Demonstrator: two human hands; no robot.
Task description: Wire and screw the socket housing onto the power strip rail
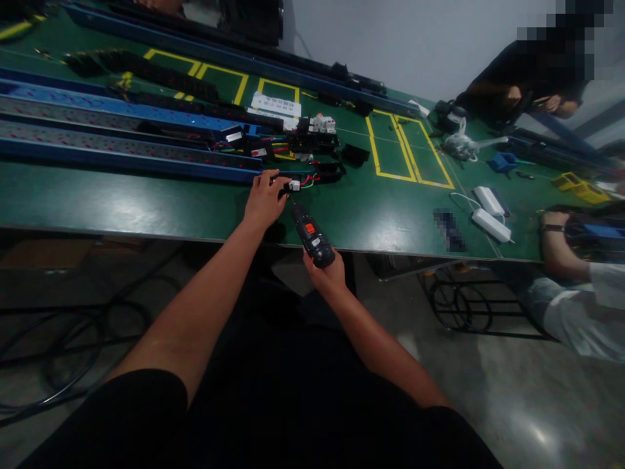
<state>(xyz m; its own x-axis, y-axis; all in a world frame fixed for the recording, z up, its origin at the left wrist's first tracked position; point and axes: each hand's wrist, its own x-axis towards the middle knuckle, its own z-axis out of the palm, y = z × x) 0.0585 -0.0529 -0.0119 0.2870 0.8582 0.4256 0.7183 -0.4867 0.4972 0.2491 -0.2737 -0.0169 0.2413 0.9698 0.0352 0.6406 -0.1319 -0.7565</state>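
My right hand (328,268) is wrapped round a black power screwdriver (311,236) with an orange patch, its tip pointing up and left. The tip is at a small white connector block (294,186) with red and green wires. My left hand (266,200) has its fingertips closed on the dark part beside that block, near the end of a long blue rail (195,170). Just behind, black housings (312,142) with coloured wires lie on the green table (205,212).
More blue rails (161,32) run along the back left. A white label sheet (276,106) lies behind the housings. White adapters (491,223) and yellow bins (581,187) are at the right. A person's arm (561,247) rests at the right edge; another person stands across.
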